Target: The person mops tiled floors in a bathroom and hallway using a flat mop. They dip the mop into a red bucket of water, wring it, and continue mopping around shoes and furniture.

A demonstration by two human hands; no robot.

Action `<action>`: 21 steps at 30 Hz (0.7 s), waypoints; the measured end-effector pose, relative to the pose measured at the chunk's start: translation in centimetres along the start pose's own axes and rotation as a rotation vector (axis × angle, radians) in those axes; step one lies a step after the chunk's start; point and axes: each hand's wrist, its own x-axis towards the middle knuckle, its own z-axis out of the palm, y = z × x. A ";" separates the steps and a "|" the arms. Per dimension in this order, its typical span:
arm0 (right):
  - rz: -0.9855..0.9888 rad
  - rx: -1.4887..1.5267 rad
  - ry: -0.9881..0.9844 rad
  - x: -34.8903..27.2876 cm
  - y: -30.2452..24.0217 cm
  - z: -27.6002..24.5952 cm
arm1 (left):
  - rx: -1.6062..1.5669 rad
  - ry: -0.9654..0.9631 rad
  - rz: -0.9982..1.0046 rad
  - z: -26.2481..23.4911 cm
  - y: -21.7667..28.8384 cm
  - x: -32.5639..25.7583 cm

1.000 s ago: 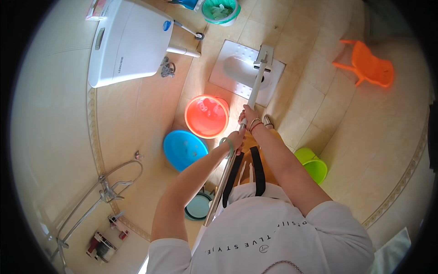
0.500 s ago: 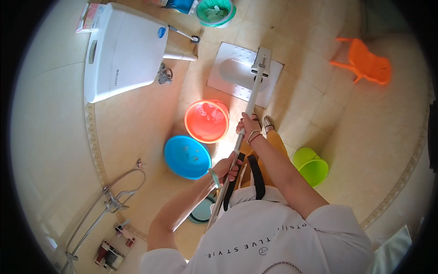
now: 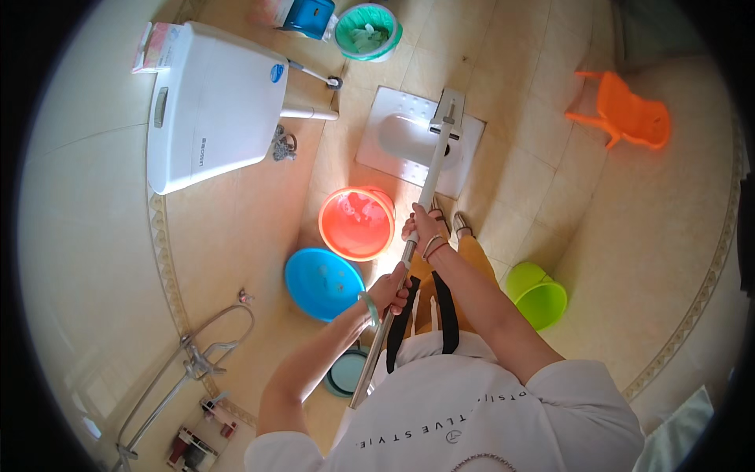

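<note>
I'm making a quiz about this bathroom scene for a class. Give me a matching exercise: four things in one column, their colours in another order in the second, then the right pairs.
Things:
1. basin nearest the squat toilet
2. small chair
3. basin nearest the left hand
4. bucket at the person's right

Colours:
A. lime green
B. red-orange
C. blue
D. orange

Pairs: 1-B, 2-D, 3-C, 4-A

Both hands, left and right, grip the long metal pole.
</note>
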 end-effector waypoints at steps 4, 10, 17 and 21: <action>-0.024 -0.023 0.045 0.4 0.3 -0.7 | 0.057 0.028 0.019 -0.2 -0.3 1.0; -0.006 -0.131 0.166 3.4 0.2 -2.5 | 0.072 0.129 0.009 0.2 -0.5 3.2; -0.147 -0.247 0.252 4.3 0.0 -4.0 | -0.244 -0.199 -0.178 -0.8 1.8 3.4; -0.120 -0.255 0.224 0.5 -1.5 -0.1 | -0.726 -0.705 -0.306 -2.3 2.7 1.3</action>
